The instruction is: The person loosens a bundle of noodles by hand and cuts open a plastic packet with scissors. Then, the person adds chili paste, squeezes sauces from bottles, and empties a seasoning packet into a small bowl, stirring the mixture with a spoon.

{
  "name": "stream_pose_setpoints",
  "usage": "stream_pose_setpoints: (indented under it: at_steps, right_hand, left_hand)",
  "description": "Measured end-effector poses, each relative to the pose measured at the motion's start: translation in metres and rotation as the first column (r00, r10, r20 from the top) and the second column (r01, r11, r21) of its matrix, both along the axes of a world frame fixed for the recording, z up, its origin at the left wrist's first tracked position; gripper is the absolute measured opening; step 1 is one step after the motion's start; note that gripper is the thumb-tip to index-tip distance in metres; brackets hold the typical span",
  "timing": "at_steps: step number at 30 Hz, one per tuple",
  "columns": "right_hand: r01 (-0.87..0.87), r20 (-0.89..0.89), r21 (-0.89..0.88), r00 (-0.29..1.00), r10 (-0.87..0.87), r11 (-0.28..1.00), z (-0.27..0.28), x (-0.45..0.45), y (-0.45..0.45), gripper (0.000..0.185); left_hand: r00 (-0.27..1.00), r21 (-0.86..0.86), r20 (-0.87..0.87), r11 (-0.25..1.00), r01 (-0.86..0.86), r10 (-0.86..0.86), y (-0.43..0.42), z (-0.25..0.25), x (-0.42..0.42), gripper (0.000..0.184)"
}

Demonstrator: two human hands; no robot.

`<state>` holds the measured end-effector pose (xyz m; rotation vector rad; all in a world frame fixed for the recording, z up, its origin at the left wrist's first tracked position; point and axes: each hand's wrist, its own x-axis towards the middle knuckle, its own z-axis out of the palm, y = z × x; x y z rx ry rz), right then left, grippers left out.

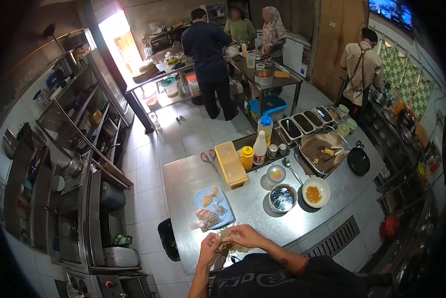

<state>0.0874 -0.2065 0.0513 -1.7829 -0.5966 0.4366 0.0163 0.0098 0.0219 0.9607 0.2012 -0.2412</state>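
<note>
Close to my body, at the near edge of the steel table [193, 256], my left hand [210, 244] and my right hand [246, 236] meet with fingers closed. Between them are pale, thin, tangled strands [233, 246], perhaps noodles or sprouts; the exact kind is too small to tell. Just beyond my hands lies a light blue tray [224, 211]. On it sit a clear plastic bag of pinkish food [206, 217] and several small orange-brown pieces. My fingers partly hide the strands.
A yellow lidded container [231, 163], yellow squeeze bottle [247, 157], white bottle [260, 148], spoon [293, 171], white bowl [316, 192], film-covered bowl [282, 198] and paper-lined tray [310, 144] stand farther off. Red scissors [209, 157] lie left. Several people work at the back.
</note>
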Motion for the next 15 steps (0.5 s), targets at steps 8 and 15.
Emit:
stream_pose_setpoints:
  at_steps: [8, 15]
  right_hand:
    - [0.021, 0.017, 0.052, 1.0, -0.022, 0.998, -0.029, 0.001, 0.002, 0.023]
    - [-0.025, -0.08, -0.045, 0.997, 0.021, 0.999, 0.002, 0.002, -0.007, 0.029]
  left_hand:
    - [0.998, 0.195, 0.041, 0.98, 0.047, -0.056, 0.0, -0.012, 0.0, 0.02]
    - [0.996, 0.335, 0.091, 0.941, -0.051, 0.021, 0.0, -0.008, 0.0, 0.018]
